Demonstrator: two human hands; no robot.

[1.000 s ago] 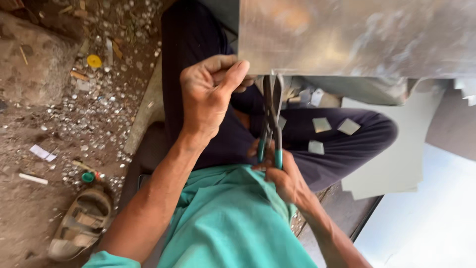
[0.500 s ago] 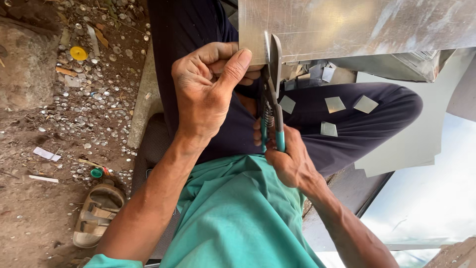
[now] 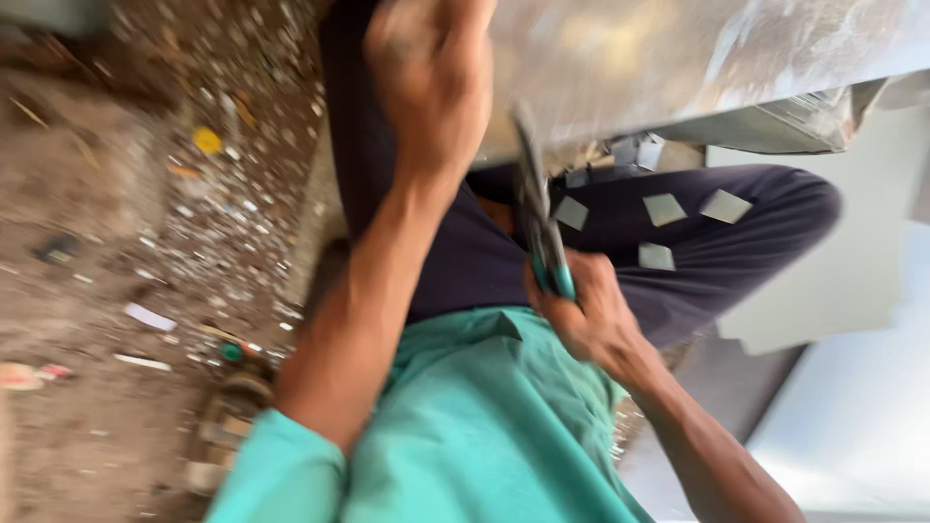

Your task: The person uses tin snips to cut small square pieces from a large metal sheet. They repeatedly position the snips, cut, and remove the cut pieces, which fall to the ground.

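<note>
A: Gripping obs first. Right hand is wrapped tight round the teal handles of the tin snips, fingers pressed together on them. Blades run up from the fist to the lower edge of the metal sheet. Frame is blurred, so can't tell if blades are parted or if they're actually in the sheet.

B: Left hand?

A: Left hand sits above and to the left of the snips, at the sheet's edge, fingers curled. Looks like it's on the sheet, but blur hides whether it pinches the edge or just rests there, so can't tell.

B: Where's the sheet rel. to the grip?

A: Above the right fist, spanning rightward across the top; shiny, grey, w/ mottled reflections.

B: Anything near the grip?

A: Just right of the snips, small square metal offcuts lie on the dark trouser leg. Below the fist: green shirt. Well left of both hands: dirt ground strewn w/ small scraps, plus a sandal near the left elbow.
</note>
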